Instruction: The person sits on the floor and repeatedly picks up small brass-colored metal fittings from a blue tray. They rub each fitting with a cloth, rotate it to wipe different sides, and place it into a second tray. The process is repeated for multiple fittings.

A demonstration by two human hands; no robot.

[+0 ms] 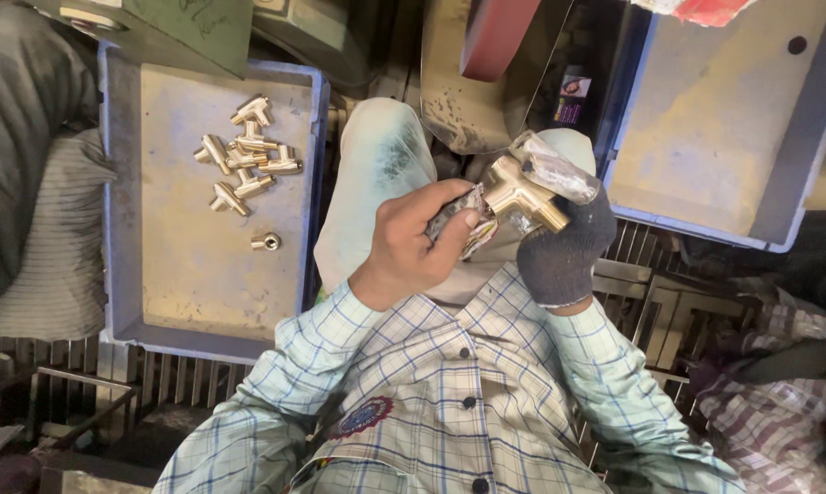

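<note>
Checked shirt sleeves [413, 384] fill the foreground. At left, a blue tray [124, 302] holds loose brass fittings [245, 157]. Between the knees, the gloved right hand [564, 252] has its fingers clenched around a brass tap fitting [515, 194], while the bare left hand [413, 252] pinches crinkled wrapping [458, 220] touching it.

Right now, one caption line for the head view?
Bare left hand and gloved right hand hold a brass fitting beside a blue tray.
</note>
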